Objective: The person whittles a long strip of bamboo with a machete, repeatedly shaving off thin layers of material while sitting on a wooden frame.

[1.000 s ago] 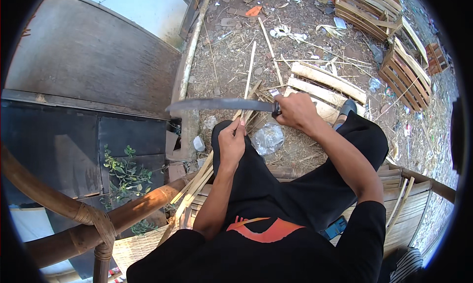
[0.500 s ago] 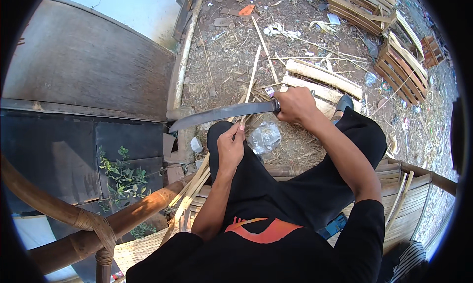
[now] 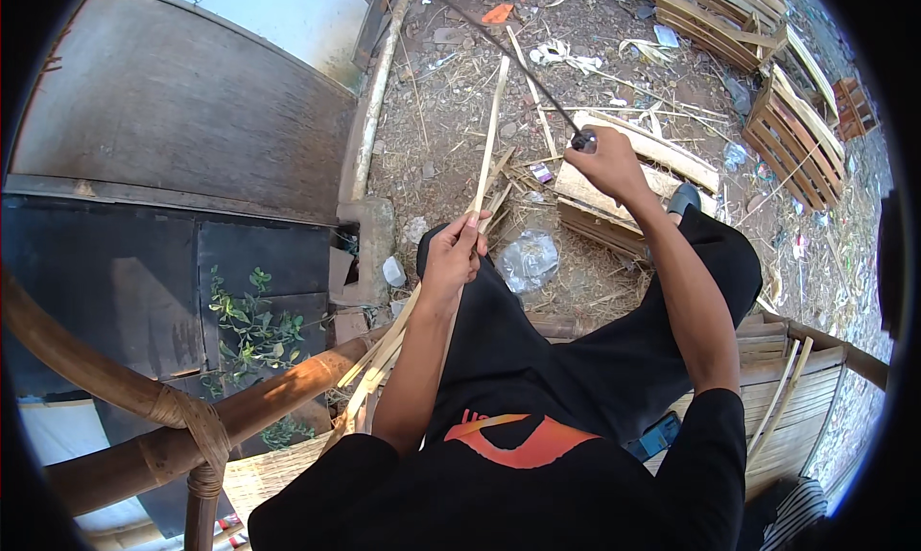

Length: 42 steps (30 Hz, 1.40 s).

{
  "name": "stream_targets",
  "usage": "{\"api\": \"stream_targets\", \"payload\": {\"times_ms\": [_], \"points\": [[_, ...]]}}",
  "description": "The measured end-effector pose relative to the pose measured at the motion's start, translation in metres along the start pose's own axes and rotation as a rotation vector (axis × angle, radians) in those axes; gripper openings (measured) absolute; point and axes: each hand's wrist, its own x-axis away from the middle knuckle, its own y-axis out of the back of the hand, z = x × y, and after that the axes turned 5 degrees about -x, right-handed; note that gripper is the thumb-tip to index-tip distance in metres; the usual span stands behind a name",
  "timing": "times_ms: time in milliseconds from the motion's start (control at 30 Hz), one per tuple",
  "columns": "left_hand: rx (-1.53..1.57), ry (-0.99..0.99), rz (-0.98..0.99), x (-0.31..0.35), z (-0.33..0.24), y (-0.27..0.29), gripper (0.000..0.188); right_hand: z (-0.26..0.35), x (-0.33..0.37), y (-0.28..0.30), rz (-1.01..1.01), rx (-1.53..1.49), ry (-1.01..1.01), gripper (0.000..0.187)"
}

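Observation:
My left hand is closed around a long pale bamboo strip, which stands up and away from me over my left thigh. My right hand grips a machete by its dark handle. The machete's blade appears as a thin dark line, edge-on, slanting up to the far left and apart from the strip. Beneath my right hand lies a slatted wooden crate on the ground. More bamboo strips lie bunched beside my left forearm.
A brown bamboo rail runs along my left, near a leafy plant. A clear plastic bag lies between my legs. Slatted wooden crates stand at the far right. A phone rests on the bamboo seat by my right arm.
My right hand has lifted the machete up and away from the strip. Its blade has turned from broadside across the strip to edge-on, pointing far left. My left hand still holds the strip.

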Motion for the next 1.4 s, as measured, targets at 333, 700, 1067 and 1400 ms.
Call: {"api": "stream_targets", "payload": {"times_ms": [333,700,1067,1400], "points": [[-0.028,-0.121,0.043,0.003,0.001,-0.031,0.028,0.051,0.032,-0.023,0.226,-0.132,0.141,0.045],[-0.100,0.042,0.203,0.048,0.024,-0.002,0.028,0.049,0.017,-0.018,0.121,-0.782,-0.121,0.026],[-0.120,-0.147,-0.045,0.033,0.004,0.001,0.029,0.054,0.052,-0.023,0.006,0.302,0.413,0.056],[-0.335,-0.249,-0.128,0.050,0.022,0.000,0.031,0.021,0.026,-0.014,-0.059,0.477,0.452,0.055]]}}
